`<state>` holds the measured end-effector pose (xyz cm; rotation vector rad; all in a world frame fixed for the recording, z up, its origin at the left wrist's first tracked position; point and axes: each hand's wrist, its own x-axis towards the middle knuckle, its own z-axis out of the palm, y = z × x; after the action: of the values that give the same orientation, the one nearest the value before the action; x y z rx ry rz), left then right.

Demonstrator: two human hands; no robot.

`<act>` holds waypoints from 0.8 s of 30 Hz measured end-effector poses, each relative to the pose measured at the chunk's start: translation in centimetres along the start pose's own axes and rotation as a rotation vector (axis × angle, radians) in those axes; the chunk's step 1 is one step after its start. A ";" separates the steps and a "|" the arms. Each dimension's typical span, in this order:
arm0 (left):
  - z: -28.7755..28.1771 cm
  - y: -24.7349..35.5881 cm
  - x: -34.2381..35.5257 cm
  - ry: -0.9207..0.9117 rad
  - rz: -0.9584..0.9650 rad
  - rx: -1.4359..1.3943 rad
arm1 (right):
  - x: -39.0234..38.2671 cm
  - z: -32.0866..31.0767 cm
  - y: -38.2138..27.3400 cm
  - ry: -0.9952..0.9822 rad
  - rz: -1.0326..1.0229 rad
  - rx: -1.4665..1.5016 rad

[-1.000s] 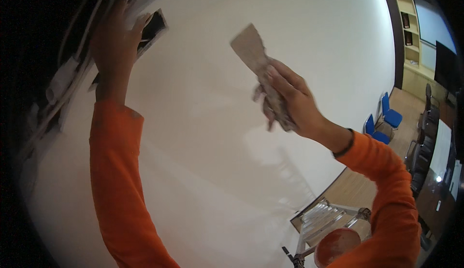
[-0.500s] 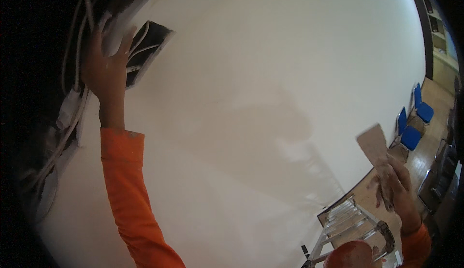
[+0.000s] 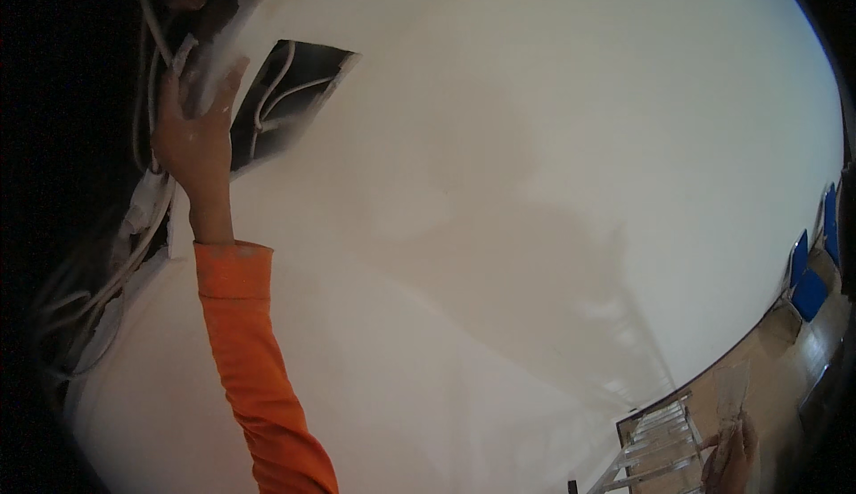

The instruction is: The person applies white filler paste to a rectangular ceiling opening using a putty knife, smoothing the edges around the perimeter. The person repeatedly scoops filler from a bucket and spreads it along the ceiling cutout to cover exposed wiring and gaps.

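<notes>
High on the left of the head view, my left hand (image 3: 196, 146) rests at the pale edge between two wall cut-outs, thumb and fingers spread; some fingertips are hard to make out. Grey cables (image 3: 152, 21) hang around it, with a white fitting (image 3: 143, 200) lower down. The right-hand cut-out (image 3: 303, 73) has thin cables inside. My right hand (image 3: 731, 449), blurred at the lower right, is closed on a putty knife (image 3: 733, 387) with its blade pointing up, away from the cut-outs.
A white wall (image 3: 499, 333) fills most of the view, with my shadow on it. A metal ladder (image 3: 655, 440) stands below at the right. Blue chairs (image 3: 807, 293) line the wall's far edge on the wooden floor (image 3: 713, 387).
My right hand and the putty knife have dropped from mid-view to the lower-right edge. The view has shifted, showing more wall. My left hand stays at the cut-outs. The red bowl has left view.
</notes>
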<state>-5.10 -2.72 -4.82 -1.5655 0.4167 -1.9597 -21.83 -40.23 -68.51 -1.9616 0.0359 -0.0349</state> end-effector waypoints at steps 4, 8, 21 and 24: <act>0.4 -0.9 -0.4 0.000 0.007 -0.068 | -1.4 1.9 5.3 -0.018 -0.012 -0.075; 0.5 -1.0 -0.5 0.025 0.086 -0.015 | -1.5 1.7 5.0 -0.095 0.287 0.416; -0.6 -0.5 -0.8 -0.006 0.045 0.063 | -2.0 3.3 8.2 -0.112 0.018 0.255; -0.5 -0.1 -0.7 -0.018 0.033 0.093 | -1.5 2.8 5.4 -0.096 0.333 0.814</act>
<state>-5.51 -2.23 -5.43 -1.5069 0.3371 -1.9111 -23.25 -39.63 -74.56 -1.1230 0.2461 0.2304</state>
